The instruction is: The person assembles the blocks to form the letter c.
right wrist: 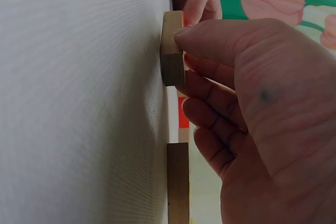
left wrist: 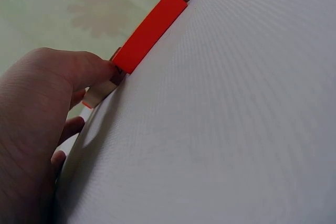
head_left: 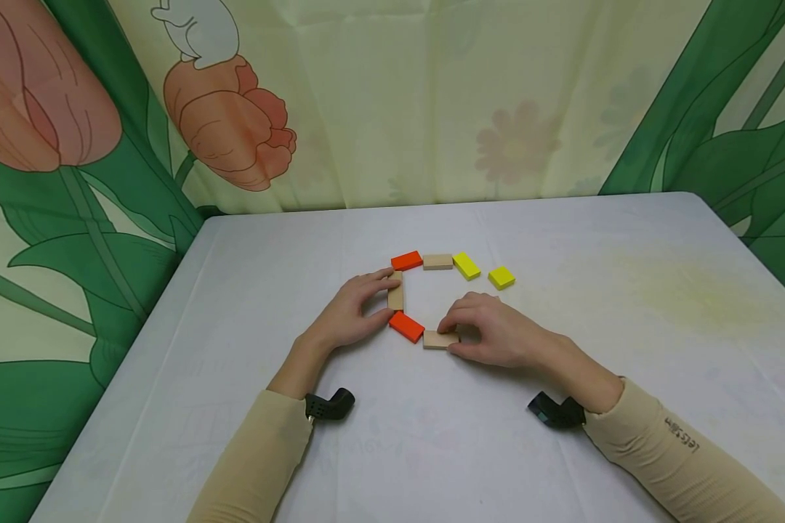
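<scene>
**One careless push may spoil the alignment**

On the surface (head_left: 392, 450), the right grip (head_left: 493, 332), closed narrowly, pinches a plain wooden block (head_left: 435, 340); the left grip (head_left: 352, 312), half spread, touches a second wooden block (head_left: 395, 296). If the right grip pushes too strongly, the red block (head_left: 406, 327) between both grips could turn.

Near tablecloth (head_left: 425, 443) — free; blocks (head_left: 407, 327) beyond
</scene>
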`<state>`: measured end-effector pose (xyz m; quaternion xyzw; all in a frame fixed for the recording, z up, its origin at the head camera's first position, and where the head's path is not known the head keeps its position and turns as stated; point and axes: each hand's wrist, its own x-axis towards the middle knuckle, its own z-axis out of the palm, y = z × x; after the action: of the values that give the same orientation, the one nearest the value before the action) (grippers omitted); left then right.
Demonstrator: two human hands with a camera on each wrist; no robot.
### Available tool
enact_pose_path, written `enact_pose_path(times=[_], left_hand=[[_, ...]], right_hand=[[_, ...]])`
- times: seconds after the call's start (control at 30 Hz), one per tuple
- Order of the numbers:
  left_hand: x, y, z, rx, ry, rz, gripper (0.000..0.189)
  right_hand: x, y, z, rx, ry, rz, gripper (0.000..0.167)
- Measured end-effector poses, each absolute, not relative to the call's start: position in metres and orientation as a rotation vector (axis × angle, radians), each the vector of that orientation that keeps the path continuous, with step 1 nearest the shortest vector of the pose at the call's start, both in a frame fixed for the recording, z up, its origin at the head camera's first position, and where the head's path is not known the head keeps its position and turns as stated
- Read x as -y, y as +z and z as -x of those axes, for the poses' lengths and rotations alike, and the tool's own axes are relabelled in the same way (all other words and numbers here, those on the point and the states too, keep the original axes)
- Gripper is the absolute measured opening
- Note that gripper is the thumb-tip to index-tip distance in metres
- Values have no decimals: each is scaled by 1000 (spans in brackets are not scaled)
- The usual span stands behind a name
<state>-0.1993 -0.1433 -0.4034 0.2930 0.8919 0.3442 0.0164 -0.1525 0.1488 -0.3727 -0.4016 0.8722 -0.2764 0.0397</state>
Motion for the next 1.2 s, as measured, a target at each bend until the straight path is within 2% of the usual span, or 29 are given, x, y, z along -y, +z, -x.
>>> enact_pose_path(times=[0.83, 1.2], left_hand=[[143, -403, 198, -2779, 1082, -910, 51], [142, -402, 197, -2772, 1091, -920, 51]], right_hand=[[-158, -369, 159, -2723, -935, 1103, 29], [-171, -370, 167, -2771, -942, 1071, 28]])
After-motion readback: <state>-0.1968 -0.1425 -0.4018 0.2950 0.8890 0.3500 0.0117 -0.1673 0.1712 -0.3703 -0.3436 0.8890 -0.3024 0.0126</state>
